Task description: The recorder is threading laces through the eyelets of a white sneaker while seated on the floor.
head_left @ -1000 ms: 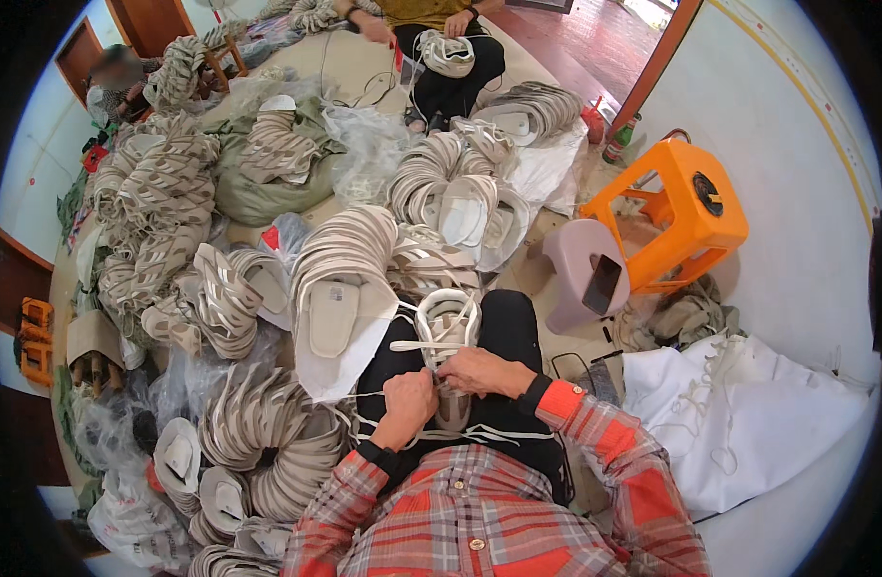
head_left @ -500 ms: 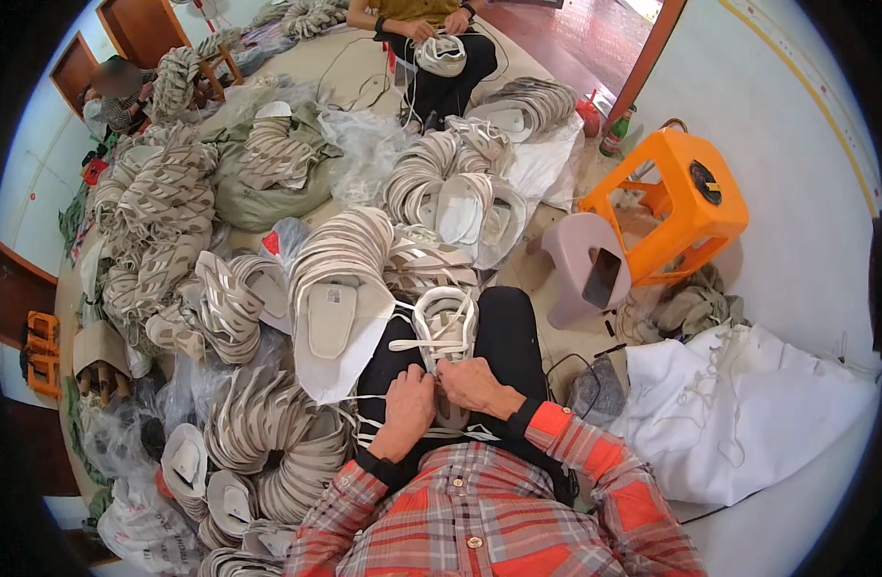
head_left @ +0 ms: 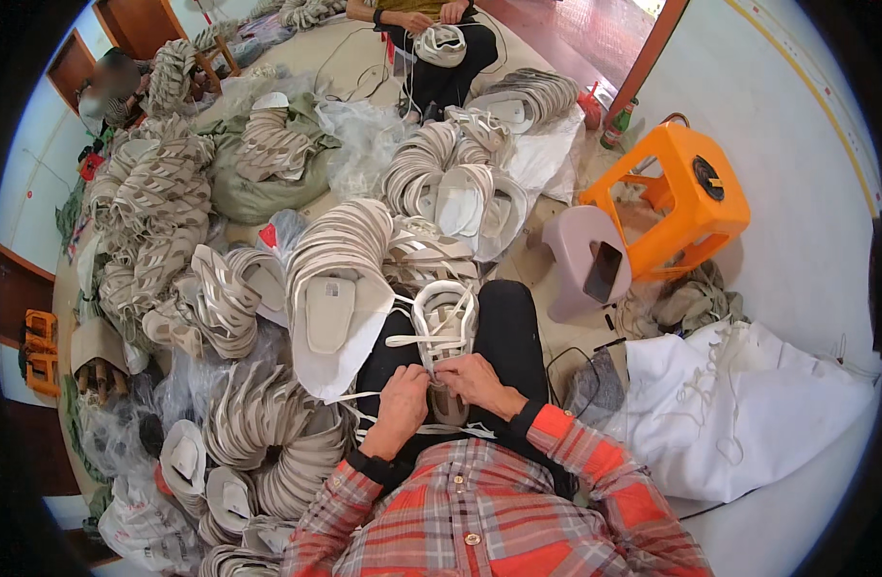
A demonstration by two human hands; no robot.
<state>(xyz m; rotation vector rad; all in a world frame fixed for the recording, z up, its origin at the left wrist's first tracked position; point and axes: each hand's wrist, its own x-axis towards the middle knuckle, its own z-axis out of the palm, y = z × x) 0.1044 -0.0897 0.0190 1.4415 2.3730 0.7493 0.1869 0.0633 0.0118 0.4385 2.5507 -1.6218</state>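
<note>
A beige and white shoe upper (head_left: 446, 322) rests on my lap between my dark-trousered thighs, its opening away from me. White shoelace (head_left: 407, 339) crosses its eyelets, and a loose end sticks out to the left. My left hand (head_left: 403, 404) is closed at the near left side of the lacing, its fingertips pinching lace. Close beside it, my right hand (head_left: 473, 382) pinches at the same spot from the right. The fingertips of both hands nearly meet and partly hide the lace. More white lace trails left of my left hand and across my lap.
Left of my knee stands a row of stacked shoe uppers (head_left: 340, 250), with more piles (head_left: 277, 428) nearby. To the right are a mauve stool (head_left: 571, 260) carrying a phone (head_left: 603, 271), an orange stool (head_left: 696, 159) and white cloth (head_left: 739, 413). A co-worker (head_left: 436, 48) handles another upper ahead.
My hands stay at the same part of the lacing, with only a slight shift of the fingers. The whole view has tilted a little.
</note>
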